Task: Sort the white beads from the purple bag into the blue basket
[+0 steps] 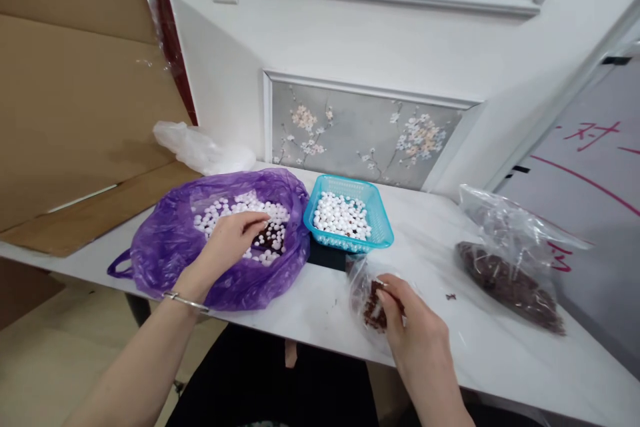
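White beads [239, 213] mixed with dark bits fill the purple bag [165, 247] at the left of the white table [480, 347], its mouth spread wide so we can pick through the contents. Our left hand [231, 240] rests inside it, fingers narrowed to a pinch on a bead at the heap's near edge. Just right of the bag sits the blue basket [380, 230], holding only white beads, close enough to reach easily. Further right, our right hand [417, 333] dips its fingers into a small clear bag [361, 293] of reddish-brown pieces, pinching its rim open. At the far right lies a larger clear bag [510, 273] of the same dark material.
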A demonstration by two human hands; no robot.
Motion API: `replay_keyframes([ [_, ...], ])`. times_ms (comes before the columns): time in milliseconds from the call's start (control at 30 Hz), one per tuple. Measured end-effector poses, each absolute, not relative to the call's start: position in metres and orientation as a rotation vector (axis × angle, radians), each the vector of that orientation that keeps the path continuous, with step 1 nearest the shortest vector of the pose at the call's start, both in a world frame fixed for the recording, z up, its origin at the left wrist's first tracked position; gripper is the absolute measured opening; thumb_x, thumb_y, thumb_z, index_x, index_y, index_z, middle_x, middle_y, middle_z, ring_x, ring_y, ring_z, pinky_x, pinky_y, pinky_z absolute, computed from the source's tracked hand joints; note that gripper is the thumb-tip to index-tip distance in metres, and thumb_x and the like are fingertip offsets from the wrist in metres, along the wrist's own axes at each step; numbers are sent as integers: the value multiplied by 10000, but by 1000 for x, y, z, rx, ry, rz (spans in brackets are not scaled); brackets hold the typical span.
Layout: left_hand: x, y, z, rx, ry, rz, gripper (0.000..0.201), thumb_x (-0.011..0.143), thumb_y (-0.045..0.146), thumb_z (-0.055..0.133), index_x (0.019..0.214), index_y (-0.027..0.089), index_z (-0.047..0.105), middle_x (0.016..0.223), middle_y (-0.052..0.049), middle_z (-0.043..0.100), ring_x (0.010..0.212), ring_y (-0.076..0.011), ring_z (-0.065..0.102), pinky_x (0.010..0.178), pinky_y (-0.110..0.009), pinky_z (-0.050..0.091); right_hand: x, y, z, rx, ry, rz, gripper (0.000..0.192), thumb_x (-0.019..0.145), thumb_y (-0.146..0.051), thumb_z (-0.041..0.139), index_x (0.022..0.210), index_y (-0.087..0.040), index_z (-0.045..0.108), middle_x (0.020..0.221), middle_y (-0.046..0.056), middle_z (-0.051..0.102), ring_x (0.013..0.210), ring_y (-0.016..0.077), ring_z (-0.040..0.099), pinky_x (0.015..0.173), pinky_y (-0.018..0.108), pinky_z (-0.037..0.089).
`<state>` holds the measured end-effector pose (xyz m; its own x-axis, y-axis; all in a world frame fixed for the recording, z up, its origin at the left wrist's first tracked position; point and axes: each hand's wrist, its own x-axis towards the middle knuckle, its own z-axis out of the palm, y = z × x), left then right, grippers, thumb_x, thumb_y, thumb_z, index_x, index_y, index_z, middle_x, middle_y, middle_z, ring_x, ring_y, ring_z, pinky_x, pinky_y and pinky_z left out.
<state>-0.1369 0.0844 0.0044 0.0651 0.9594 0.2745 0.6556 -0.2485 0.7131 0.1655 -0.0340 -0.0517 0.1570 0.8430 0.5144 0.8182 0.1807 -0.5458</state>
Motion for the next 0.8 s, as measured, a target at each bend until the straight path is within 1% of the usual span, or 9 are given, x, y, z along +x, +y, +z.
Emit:
replay_keyframes([
  [100,-120,70,10,1679,1447,1164,374,799,430,618,1024,159,742,892,-92,771,814,-247,692,757,-350,538,165,-38,-47,-1575,-1597,46,242,925,-333,493,933,-207,699,839,27,757,658,167,701,656,247,559],
  [167,-108,61,12,1522,1323,1202,354,779,426,667,990,155,750,853,-76,765,748,-199,675,685,-294,537,163,-41,-43,-1561,-1556,82,230,917,-335,519,894,-215,714,824,23,756,664,169,699,667,250,557],
  [300,-95,53,15,1252,1124,1237,238,702,312,795,876,151,765,762,-28,736,675,-108,615,618,-178,500,159,-49,-36,-1528,-1393,246,191,894,-341,575,916,-231,730,873,28,751,738,188,691,727,277,555],
  [400,-85,49,16,1053,979,1217,151,739,239,779,857,147,756,739,-10,700,639,-65,593,599,-122,500,155,-56,-27,-1455,-1295,404,169,880,-340,608,918,-234,733,827,27,730,704,184,667,687,276,560],
  [500,-64,38,13,895,862,1148,103,833,126,666,901,146,742,796,-28,684,653,-52,615,596,-100,520,147,-60,-18,-1299,-1300,507,120,886,-293,616,899,-241,724,776,7,694,666,155,636,636,244,544],
  [600,-35,22,6,524,656,1046,257,934,46,465,961,109,713,891,-77,669,735,-58,652,604,-84,530,135,-58,-14,-1154,-1332,529,109,892,-208,608,900,-249,708,848,1,683,650,121,614,614,220,526],
  [667,-18,14,0,222,505,977,316,973,53,376,965,72,691,888,-98,650,758,-64,662,593,-75,526,126,-55,-14,-1086,-1328,539,136,902,-163,587,897,-247,694,896,4,673,645,109,608,598,217,524],
  [733,-8,7,-3,92,446,946,288,979,84,394,953,53,679,850,-96,641,699,-69,658,555,-89,525,118,-52,-16,-1036,-1354,520,176,913,-129,561,902,-244,694,952,19,680,745,130,647,673,244,547],
  [800,-4,3,-5,111,481,949,208,953,102,475,940,59,678,820,-79,645,613,-75,638,515,-129,532,112,-51,-18,-1008,-1431,493,227,917,-92,541,937,-242,710,1038,42,697,928,166,668,824,292,546],
])
